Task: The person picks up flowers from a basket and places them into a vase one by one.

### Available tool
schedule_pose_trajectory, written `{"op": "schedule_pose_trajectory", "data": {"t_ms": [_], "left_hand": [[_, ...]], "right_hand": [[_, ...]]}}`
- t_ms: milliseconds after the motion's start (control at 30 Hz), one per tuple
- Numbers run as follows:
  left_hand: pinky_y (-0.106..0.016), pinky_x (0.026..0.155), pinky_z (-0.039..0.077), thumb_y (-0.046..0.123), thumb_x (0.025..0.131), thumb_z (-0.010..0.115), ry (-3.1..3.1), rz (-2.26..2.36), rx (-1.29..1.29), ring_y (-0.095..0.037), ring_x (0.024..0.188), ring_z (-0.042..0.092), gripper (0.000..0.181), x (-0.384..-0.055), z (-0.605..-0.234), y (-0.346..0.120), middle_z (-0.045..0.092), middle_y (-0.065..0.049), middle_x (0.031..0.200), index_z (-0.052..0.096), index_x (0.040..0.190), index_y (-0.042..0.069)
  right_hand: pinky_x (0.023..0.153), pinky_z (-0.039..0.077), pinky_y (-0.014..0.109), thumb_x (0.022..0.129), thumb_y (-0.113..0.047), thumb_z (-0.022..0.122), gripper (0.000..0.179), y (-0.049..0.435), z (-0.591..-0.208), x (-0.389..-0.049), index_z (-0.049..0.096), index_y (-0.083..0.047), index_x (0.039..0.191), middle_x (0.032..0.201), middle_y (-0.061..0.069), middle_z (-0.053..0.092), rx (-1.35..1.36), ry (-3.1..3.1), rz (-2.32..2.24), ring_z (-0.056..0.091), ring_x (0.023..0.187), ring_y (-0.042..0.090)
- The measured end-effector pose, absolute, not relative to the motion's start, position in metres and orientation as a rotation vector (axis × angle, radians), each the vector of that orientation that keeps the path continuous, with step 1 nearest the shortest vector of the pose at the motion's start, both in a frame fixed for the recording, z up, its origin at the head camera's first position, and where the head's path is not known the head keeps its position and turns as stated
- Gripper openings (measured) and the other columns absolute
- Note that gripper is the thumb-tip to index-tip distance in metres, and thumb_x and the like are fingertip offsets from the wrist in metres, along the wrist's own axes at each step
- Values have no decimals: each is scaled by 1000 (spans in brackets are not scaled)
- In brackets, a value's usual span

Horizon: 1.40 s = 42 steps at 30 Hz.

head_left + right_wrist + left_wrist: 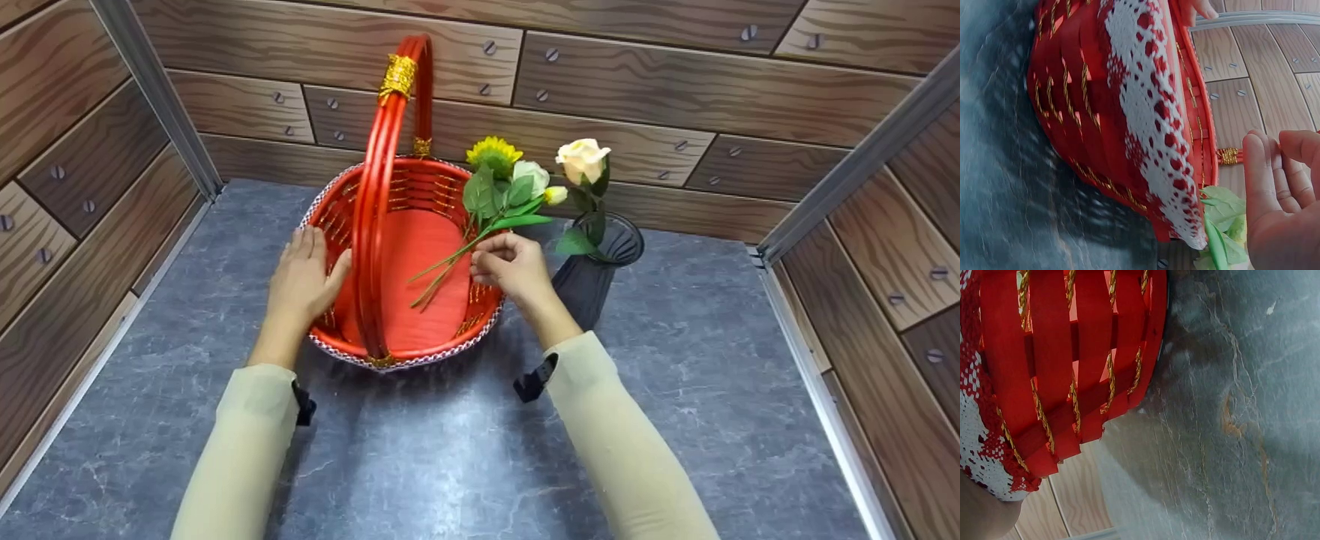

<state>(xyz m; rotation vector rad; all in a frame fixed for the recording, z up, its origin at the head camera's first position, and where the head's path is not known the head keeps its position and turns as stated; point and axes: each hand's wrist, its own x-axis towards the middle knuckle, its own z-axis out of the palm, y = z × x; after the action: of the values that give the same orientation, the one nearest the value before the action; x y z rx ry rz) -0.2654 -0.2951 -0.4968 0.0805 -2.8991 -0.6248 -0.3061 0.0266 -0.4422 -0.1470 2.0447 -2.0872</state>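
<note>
A red woven basket (420,330) with a tall handle (371,217) stands on the grey surface. My left hand (301,274) rests on its left rim, fingers straight and thumb spread inward. Leaning over the right rim is a small bunch of flowers: a yellow sunflower (493,155), a white rose (531,178) and a yellow bud (556,195), with stems (442,277) reaching inside. Beside those stems is my right hand (514,266), fingers loosely bent. In the right wrist view, nothing shows between its fingers (1258,169); green leaves (1221,208) appear below.
Right of the basket, a dark ribbed vase (589,289) holds a peach rose (583,159). White lace (1154,129) trims the basket rim. Wood-patterned panels (600,82) wall in the back and sides, with metal strips (817,397) along the edges.
</note>
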Motion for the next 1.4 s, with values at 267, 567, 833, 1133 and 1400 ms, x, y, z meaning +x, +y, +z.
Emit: {"op": "schedule_pose_trajectory", "data": {"t_ms": [267, 567, 833, 1133, 1400], "left_hand": [[-50, 125, 6, 60, 103, 27, -2921, -629, 83, -41, 153, 7, 86, -265, -496, -294, 16, -28, 162, 21, 155, -8], [-52, 124, 6, 55, 104, 32, -2918, -630, 72, -43, 152, 7, 82, -266, -495, -294, 16, -30, 161, 21, 154, -9], [-52, 124, 7, 52, 104, 35, -2907, -640, 78, -44, 152, 10, 80, -264, -496, -294, 17, -30, 161, 21, 154, -10], [-51, 125, 7, 60, 103, 29, -2905, -642, 86, -42, 152, 8, 86, -265, -496, -294, 17, -29, 161, 21, 154, -9], [-51, 125, 7, 65, 101, 24, -2900, -643, 86, -43, 152, 10, 90, -265, -496, -295, 17, -29, 161, 21, 154, -8]], "right_hand": [[70, 62, 30, 92, 4, 66, 13, 17, -453, -311, 62, 4, 104, 82, 8, 68, 64, 1803, -2247, 70, 71, 17], [78, 61, 33, 93, 4, 63, 21, 8, -458, -314, 60, 2, 114, 96, 17, 69, 214, 1589, -2348, 72, 76, 19], [108, 46, 43, 100, -3, 54, 40, -1, -454, -317, 47, -2, 139, 134, 21, 57, 385, 1363, -2402, 53, 131, 35], [119, 31, 44, 103, -14, 48, 60, -7, -452, -323, 22, -5, 156, 159, 20, 33, 549, 1021, -2411, 33, 147, 34], [121, 27, 44, 104, -16, 44, 59, -10, -454, -327, 21, -5, 157, 162, 18, 28, 610, 897, -2415, 29, 149, 32]]}}
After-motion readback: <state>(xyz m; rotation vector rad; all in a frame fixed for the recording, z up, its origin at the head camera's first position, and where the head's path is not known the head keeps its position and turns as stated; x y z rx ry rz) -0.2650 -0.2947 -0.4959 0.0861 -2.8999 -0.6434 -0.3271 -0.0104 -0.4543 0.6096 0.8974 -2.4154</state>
